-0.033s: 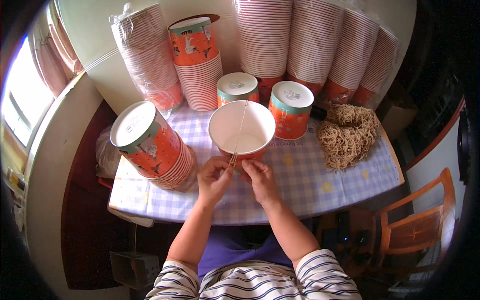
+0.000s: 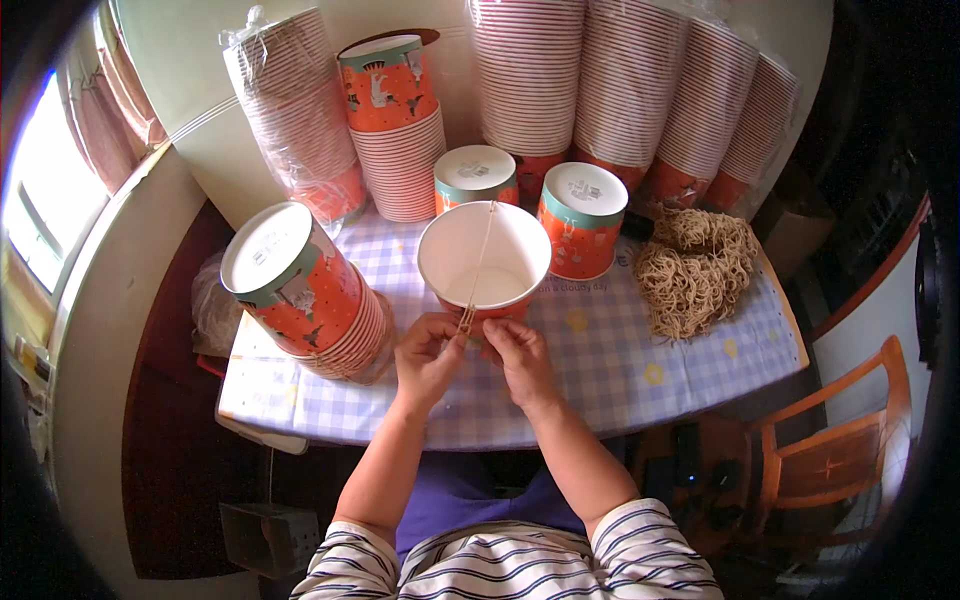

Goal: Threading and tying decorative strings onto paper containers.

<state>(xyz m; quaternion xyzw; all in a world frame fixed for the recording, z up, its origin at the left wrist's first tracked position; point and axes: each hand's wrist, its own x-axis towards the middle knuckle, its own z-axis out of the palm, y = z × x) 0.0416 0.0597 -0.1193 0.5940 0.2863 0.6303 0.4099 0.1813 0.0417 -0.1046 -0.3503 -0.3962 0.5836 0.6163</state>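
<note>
An open paper bucket [image 2: 450, 245], white inside and orange outside, stands upright in front of me. A thin tan string [image 2: 484, 250] runs across its mouth from the far rim to the near rim. At the near rim my left hand [image 2: 428, 362] is closed, thumb and finger pinching the string where it doubles up. Close beside it, my right hand [image 2: 524, 362] is closed too, fingertips together against the bucket's near side. What lies between the right fingertips is too small to make out.
An upturned bucket stack [image 2: 310, 290] leans at left. Two upturned buckets [image 2: 583, 220] stand beyond the open one. Tall bucket stacks [image 2: 525, 80], several in plastic, line the back. A tangled tan string heap [image 2: 695, 275] lies right on the checked tablecloth [image 2: 600, 370]; a wooden chair [image 2: 835, 450] stands lower right.
</note>
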